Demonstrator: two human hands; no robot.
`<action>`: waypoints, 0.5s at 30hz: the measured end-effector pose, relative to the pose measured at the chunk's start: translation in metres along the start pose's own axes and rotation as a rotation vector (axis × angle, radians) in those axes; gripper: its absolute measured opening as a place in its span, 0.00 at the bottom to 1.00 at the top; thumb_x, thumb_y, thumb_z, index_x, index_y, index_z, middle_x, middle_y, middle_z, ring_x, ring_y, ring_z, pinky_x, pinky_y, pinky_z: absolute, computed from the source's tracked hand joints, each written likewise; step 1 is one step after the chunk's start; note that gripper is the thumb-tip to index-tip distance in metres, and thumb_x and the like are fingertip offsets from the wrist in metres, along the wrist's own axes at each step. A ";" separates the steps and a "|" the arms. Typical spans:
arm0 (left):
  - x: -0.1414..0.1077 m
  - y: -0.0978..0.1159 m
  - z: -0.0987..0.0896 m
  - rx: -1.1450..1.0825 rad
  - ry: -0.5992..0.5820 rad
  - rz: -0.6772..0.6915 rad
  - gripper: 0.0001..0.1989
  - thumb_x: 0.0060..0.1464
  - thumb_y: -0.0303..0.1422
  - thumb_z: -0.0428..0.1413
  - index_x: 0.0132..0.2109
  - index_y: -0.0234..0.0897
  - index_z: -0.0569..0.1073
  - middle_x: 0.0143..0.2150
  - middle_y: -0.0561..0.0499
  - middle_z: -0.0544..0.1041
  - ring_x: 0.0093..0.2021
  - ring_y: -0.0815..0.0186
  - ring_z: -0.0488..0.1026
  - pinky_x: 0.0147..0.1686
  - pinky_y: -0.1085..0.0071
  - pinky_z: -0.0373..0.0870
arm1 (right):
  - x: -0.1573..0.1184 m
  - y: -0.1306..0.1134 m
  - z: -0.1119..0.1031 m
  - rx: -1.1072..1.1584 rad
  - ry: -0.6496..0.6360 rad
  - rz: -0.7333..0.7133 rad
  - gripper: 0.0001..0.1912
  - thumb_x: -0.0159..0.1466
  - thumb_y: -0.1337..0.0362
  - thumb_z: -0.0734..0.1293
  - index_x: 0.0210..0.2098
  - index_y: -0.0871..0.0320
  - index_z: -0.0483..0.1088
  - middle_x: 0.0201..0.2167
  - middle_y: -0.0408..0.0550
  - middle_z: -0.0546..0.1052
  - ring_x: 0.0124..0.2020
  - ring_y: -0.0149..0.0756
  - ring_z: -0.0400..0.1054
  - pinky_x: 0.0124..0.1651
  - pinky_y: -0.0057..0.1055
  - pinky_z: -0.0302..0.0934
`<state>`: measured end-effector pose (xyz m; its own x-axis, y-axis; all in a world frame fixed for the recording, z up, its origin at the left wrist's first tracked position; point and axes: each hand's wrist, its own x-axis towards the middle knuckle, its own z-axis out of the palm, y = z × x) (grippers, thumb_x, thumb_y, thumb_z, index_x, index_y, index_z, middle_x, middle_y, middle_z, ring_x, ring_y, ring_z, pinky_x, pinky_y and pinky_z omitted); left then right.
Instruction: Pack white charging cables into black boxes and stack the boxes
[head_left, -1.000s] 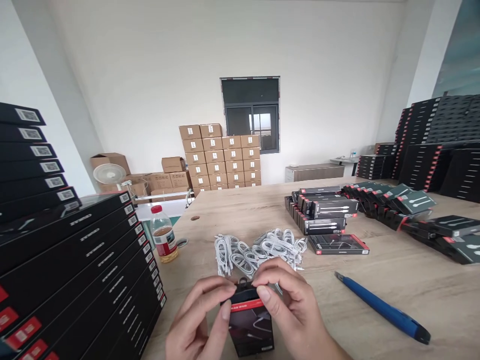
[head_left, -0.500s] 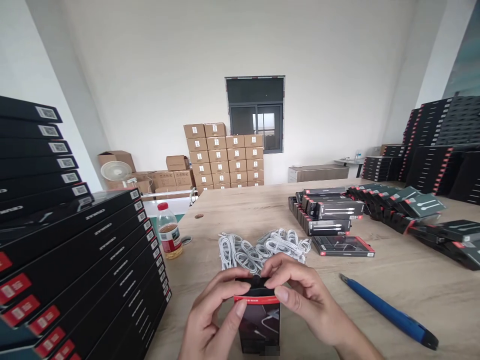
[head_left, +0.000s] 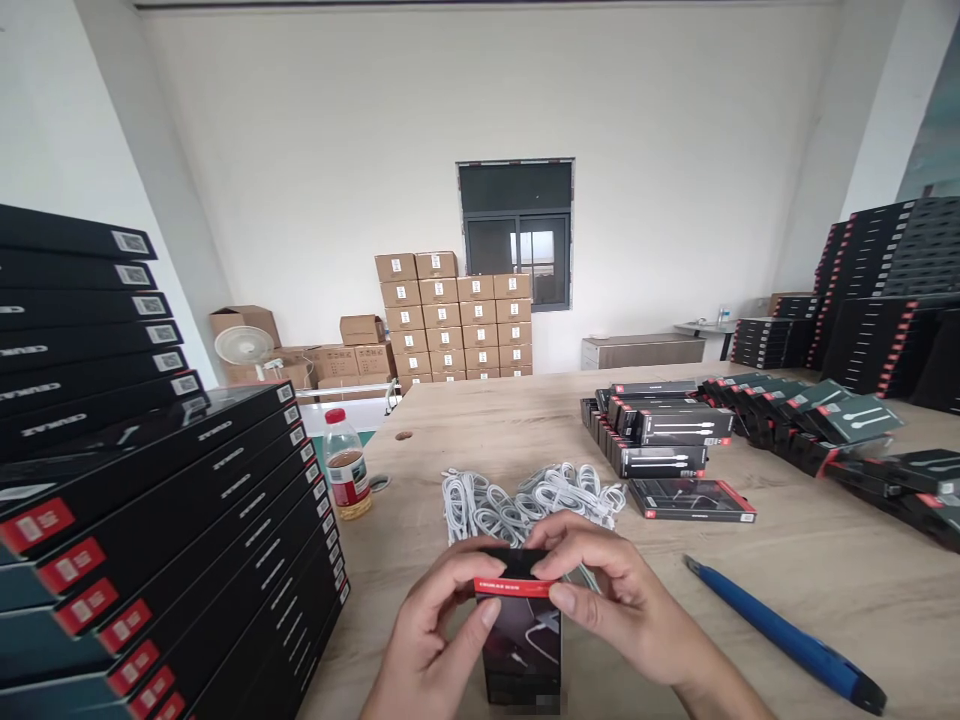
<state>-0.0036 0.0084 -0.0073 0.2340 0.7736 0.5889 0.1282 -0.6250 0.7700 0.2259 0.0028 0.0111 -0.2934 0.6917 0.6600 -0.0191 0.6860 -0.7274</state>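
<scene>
Between my hands a small black cable box (head_left: 523, 650) with a red band stands upright on the table, its front printed with a white cable. My left hand (head_left: 442, 620) grips the top left corner, thumb on the front and fingers over the top edge. On the other corner, my right hand (head_left: 607, 590) pinches the box the same way. The black top flap lies down across the opening under my fingertips. Just behind the box is a heap of coiled white cables (head_left: 495, 505), partly hidden by my hands.
Tall stacks of black boxes (head_left: 247, 530) rise close on the left, beside a drink bottle (head_left: 347, 475). At the right lie a blue box cutter (head_left: 784, 630), a flat black box (head_left: 691, 499), packed cable boxes (head_left: 667, 460) and a sprawling row of dark boxes (head_left: 855, 410).
The top flap, partly raised before, now lies flatter over the box opening, and the red band shows more squarely. My view has shifted slightly, moving the scene a little right.
</scene>
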 end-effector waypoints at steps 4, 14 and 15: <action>0.007 -0.015 0.000 -0.103 0.220 -0.086 0.12 0.56 0.38 0.63 0.47 0.43 0.79 0.50 0.45 0.82 0.48 0.60 0.79 0.47 0.69 0.76 | -0.003 0.019 0.009 -0.088 0.016 0.094 0.28 0.65 0.61 0.70 0.64 0.43 0.66 0.54 0.52 0.75 0.52 0.45 0.72 0.53 0.43 0.68; 0.008 -0.052 0.001 -0.523 0.592 -0.420 0.38 0.46 0.55 0.65 0.59 0.40 0.72 0.56 0.39 0.77 0.53 0.51 0.77 0.50 0.61 0.73 | -0.005 0.056 0.048 0.395 0.192 0.363 0.33 0.61 0.53 0.73 0.64 0.33 0.64 0.42 0.48 0.82 0.45 0.51 0.78 0.46 0.44 0.72; 0.006 -0.060 0.003 -0.494 0.616 -0.425 0.37 0.44 0.56 0.65 0.56 0.38 0.74 0.55 0.39 0.78 0.53 0.50 0.76 0.50 0.61 0.72 | 0.005 0.049 0.053 0.456 0.241 0.379 0.31 0.61 0.52 0.72 0.63 0.33 0.66 0.47 0.48 0.82 0.50 0.51 0.76 0.50 0.44 0.72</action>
<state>-0.0069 0.0504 -0.0506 -0.3152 0.9375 0.1475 -0.3771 -0.2663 0.8871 0.1728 0.0280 -0.0314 -0.1376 0.9352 0.3263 -0.3765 0.2553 -0.8905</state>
